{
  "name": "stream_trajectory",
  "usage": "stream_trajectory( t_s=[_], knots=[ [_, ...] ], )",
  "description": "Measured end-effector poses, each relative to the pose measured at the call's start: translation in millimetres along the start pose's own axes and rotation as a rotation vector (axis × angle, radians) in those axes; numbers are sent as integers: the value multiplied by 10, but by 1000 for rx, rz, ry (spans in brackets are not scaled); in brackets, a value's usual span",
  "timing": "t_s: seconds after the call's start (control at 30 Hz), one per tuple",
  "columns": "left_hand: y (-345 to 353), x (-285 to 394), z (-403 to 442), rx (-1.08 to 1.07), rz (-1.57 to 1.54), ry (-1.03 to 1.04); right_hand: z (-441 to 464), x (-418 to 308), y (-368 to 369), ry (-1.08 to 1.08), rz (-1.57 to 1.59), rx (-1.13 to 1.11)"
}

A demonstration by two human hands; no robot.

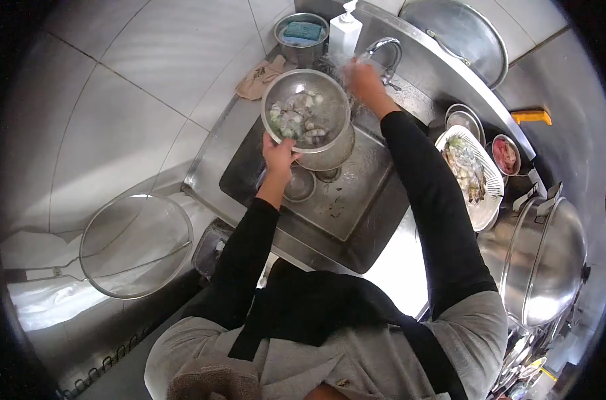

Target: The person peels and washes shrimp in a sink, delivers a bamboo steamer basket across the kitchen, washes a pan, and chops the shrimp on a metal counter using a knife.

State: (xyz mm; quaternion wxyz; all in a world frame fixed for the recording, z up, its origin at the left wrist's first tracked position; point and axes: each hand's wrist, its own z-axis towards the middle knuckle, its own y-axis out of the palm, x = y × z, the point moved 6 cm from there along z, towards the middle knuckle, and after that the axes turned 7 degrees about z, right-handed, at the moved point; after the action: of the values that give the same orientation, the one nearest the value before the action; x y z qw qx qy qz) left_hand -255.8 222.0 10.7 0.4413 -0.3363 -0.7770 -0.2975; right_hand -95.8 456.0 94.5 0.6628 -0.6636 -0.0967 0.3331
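Note:
My left hand is closed on the near rim of a round metal bowl, thumb over the edge. Inside lie pale, wet pieces that look like shrimp or other seafood, with some green bits. The bowl is held above a metal pot standing in the sink. Beyond the bowl, my right hand is in splashing water beside the curved faucet. Its fingers are smeared by motion and spray, so their pose is unclear.
A white pump bottle, a pot with a teal sponge and a cloth line the sink's back. Rightward are a white basket of seafood and a large metal dome. A mesh strainer lies left.

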Motion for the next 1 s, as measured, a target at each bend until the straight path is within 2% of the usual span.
stream_trajectory(
  t_s=[0.03,0.17,0.27,0.37,0.47,0.53,0.6,0.67,0.77,0.8,0.9,1.0],
  knots=[
    [-35,-5,-21,19,20,7,21,49,-21,100,-68,-41],
    [-84,17,-141,-17,-55,14,-420,-490,391,-487,194,-188],
    [-68,-2,-174,-108,-67,-24,-666,-731,562,-747,146,36],
    [-140,1,-242,-40,69,-21,-577,-485,962,-883,-209,21],
    [-169,-38,-342,1,25,2,-447,-429,380,-190,402,-79],
    [-190,-53,-353,-17,4,10,-415,-452,116,-90,479,-100],
    [-231,-59,-419,-46,20,9,-481,-516,-23,-110,466,-136],
    [-248,-7,-480,-86,62,13,-545,-646,-88,-264,355,-184],
    [-233,100,-589,-111,3,19,-1010,-937,208,-763,-22,-177],
    [-191,175,-683,-99,-4,39,-1002,-839,396,-673,-147,-270],
    [-206,91,-673,-146,68,54,-850,-528,574,-690,-82,-211],
    [-204,57,-734,-105,97,39,-846,-453,-36,-348,255,-251]
  ],
)
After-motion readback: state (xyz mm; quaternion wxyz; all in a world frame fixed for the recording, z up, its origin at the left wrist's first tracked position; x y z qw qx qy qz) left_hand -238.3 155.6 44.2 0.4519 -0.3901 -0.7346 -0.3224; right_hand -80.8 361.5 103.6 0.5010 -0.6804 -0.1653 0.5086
